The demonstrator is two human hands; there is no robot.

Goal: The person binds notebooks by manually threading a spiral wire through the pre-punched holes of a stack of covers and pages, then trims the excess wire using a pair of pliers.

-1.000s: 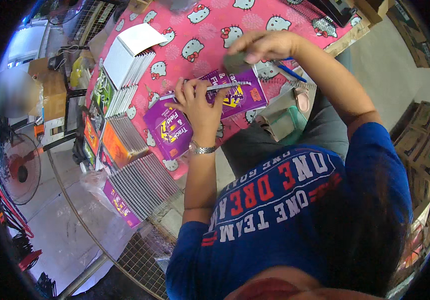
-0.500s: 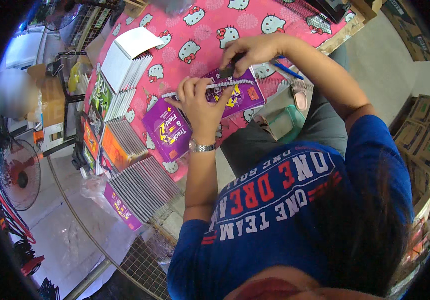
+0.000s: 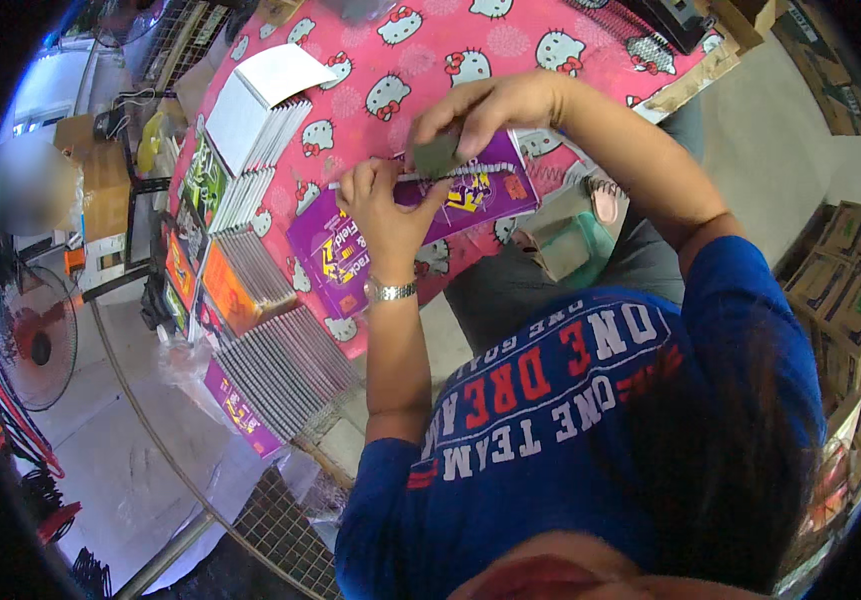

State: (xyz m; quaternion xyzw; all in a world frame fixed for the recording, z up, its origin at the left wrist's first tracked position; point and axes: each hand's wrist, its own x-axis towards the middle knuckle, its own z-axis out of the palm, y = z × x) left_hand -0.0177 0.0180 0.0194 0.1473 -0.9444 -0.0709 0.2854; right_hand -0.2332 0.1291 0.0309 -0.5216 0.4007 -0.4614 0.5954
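A purple booklet (image 3: 495, 200) with a light spiral binding along its upper-middle edge lies on the pink table, partly over another purple cover (image 3: 335, 262). My left hand (image 3: 382, 210) presses and grips the booklet at the left part of the binding, thumb apart from the bent fingers. Above the binding, my right hand (image 3: 495, 115) pinches a dark, flat, blocky piece (image 3: 437, 156) against the coil. My fingers hide part of the binding, and I cannot tell what the dark piece is.
To the left stand stacks of spiral-bound notebooks (image 3: 285, 365), with white-paged ones (image 3: 268, 90) behind. Loose black coils (image 3: 640, 45) lie at the far right of the pink tablecloth (image 3: 390, 60). A fan (image 3: 40, 345) stands left; cardboard boxes (image 3: 850, 270) are stacked right.
My right hand has moved left along the binding with the dark piece, which shows more now. A blue-handled tool seen earlier beside the right forearm is out of sight.
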